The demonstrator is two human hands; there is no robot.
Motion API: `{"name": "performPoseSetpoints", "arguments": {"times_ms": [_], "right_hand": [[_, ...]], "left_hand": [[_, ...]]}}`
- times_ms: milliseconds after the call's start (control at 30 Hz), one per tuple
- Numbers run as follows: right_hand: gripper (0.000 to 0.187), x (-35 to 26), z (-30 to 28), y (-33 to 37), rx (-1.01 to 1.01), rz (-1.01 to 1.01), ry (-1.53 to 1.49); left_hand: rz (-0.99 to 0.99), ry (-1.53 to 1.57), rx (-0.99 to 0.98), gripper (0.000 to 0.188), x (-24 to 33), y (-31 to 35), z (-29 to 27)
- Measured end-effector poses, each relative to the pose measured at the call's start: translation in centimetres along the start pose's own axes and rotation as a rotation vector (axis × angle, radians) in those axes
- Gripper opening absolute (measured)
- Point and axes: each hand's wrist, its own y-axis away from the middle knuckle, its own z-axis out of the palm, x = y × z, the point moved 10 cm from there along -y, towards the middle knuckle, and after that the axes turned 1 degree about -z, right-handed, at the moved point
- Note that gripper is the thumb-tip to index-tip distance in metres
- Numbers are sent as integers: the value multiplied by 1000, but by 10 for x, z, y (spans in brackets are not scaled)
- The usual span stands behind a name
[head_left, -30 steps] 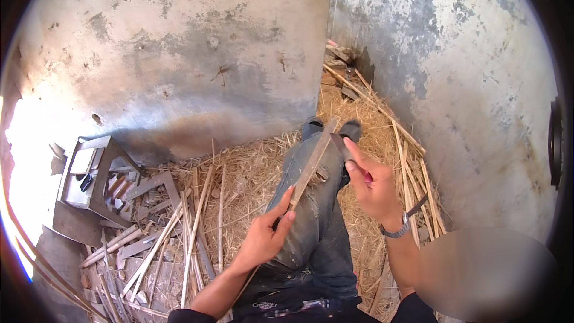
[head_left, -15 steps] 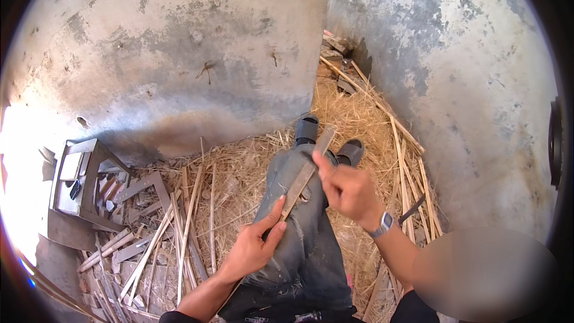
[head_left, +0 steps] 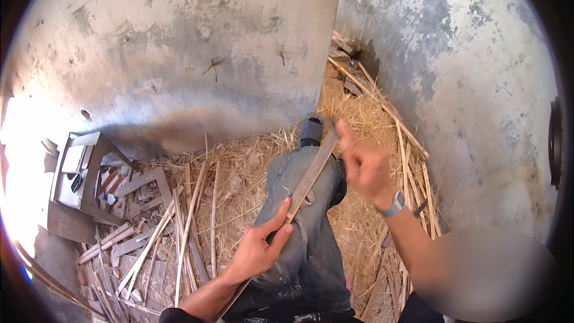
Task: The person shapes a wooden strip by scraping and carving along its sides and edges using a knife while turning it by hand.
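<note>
Left grip [head_left: 261, 246] pinches strip [head_left: 312, 172]; strip slants forward from it over trousers [head_left: 286, 174]. Right grip [head_left: 366, 168] blurred, fingers curled, just beside strip's far end; can't make out whether holding anything.

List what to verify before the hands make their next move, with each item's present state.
1. Strip gripped: ok, left hand holds it between thumb and fingers.
2. Strip resting on the trousers: cannot tell; it passes over them, contact unclear.
3. Hands apart: ok, right hand is near the strip's far end.
4. Right hand's grip: cannot tell, blurred.
5. Floor uncluttered: not ok, straw and sticks lie about.
</note>
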Motion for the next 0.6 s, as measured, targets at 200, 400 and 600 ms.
{"name": "performPoseSetpoints", "arguments": {"times_ms": [200,400,600], "right_hand": [[41,20,-1,-2,-40,62,-48],[43,44,-2,28,-3,181,-191],[42,30,-32,40,200,339,-259]], "left_hand": [[-116,82,6,53,0,2,4],[27,190,-31,54,0,8,15],[-64,271,-58,63,-8,-4,8]]}}
